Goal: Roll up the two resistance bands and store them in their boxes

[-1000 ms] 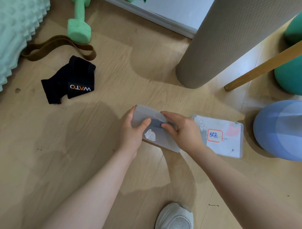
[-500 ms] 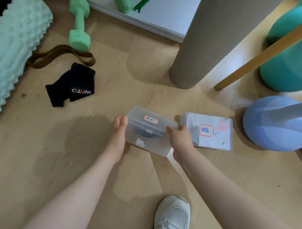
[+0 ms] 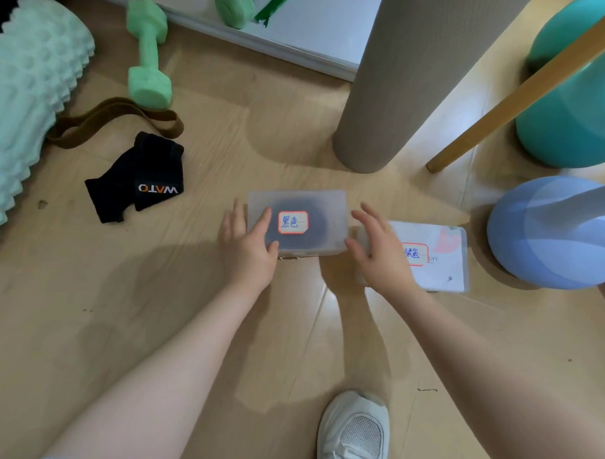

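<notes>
A: What's in the box point(image 3: 322, 208) in the middle?

B: A dark coil shows through its frosted lid, under a red-bordered label point(image 3: 293, 222) with blue writing. It looks like a rolled band, though the plastic blurs it. The lid is down and the box lies flat on the floor point(image 3: 124, 287).

A: And the hands?

B: Left hand point(image 3: 248, 246) rests on the box's left end, fingers straight, fingertips on the lid. Right hand point(image 3: 380, 252) is spread, fingers loose, just beside the box's right edge; I cannot tell whether it touches. Neither grips anything.

A: The second box?

B: The white box point(image 3: 439, 262) lies flat to the right, partly under the right hand, lid shut, its own red-bordered label point(image 3: 417, 254) on top. Its contents cannot be made out.

A: Any bands loose?

B: A brown band point(image 3: 119, 115) lies unrolled on the floor to the upper left, beside a black wrap point(image 3: 138, 180) and a green dumbbell point(image 3: 147, 59), well apart from both boxes.
</notes>
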`<state>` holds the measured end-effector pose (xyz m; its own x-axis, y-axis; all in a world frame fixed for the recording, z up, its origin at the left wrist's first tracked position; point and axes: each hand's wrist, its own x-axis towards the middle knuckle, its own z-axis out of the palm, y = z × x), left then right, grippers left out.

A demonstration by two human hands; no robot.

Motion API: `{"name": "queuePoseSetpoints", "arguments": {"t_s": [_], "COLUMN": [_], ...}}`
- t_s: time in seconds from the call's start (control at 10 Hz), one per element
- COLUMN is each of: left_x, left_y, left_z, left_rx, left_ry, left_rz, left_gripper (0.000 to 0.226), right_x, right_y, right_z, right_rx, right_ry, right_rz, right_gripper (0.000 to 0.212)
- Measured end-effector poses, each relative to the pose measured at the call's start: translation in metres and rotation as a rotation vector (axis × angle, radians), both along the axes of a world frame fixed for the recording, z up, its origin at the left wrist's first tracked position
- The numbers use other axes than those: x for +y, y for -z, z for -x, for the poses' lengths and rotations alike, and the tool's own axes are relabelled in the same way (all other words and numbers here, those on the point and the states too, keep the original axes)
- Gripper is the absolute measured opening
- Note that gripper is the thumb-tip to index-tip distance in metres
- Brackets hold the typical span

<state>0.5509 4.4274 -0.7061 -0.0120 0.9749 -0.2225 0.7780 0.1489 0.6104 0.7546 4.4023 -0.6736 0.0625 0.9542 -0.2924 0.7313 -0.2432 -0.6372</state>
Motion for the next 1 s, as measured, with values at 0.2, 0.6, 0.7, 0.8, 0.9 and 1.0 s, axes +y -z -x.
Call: {"name": "queuePoseSetpoints", "arguments": {"t_s": [0.2, 0.6, 0.7, 0.8, 0.9, 1.0], "left_x": [-0.021, 0.016, 0.030, 0.030, 0.033, 0.032], "left_y": [0.014, 0.036, 0.036, 0.034, 0.021, -0.005], "left_z": [-0.040, -0.048, -0.049, -0.050, -0.051, -0.048], "left_rx": [0.354, 0.471, 0.469, 0.478, 0.460, 0.414], "left_ry": [0.527, 0.509, 0.523, 0.531, 0.569, 0.571], "left_rz": [-0.287, -0.476, -0.520, -0.472, -0.350, -0.017], "left_gripper": [0.090, 0.094, 0.099, 0.098, 0.094, 0.075], "right_x": [-0.070, -0.005, 0.011, 0.012, 0.012, 0.018], "right_y": [0.023, 0.029, 0.029, 0.030, 0.026, 0.008], "right_z": [-0.075, -0.073, -0.078, -0.072, -0.069, -0.071], "right_rx": [-0.574, -0.625, -0.624, -0.676, -0.642, -0.566], "right_ry": [-0.007, -0.119, -0.125, -0.132, -0.105, -0.122], "right_rz": [0.292, 0.247, 0.254, 0.238, 0.230, 0.298], "right_gripper": [0.079, 0.067, 0.070, 0.078, 0.073, 0.075]}}
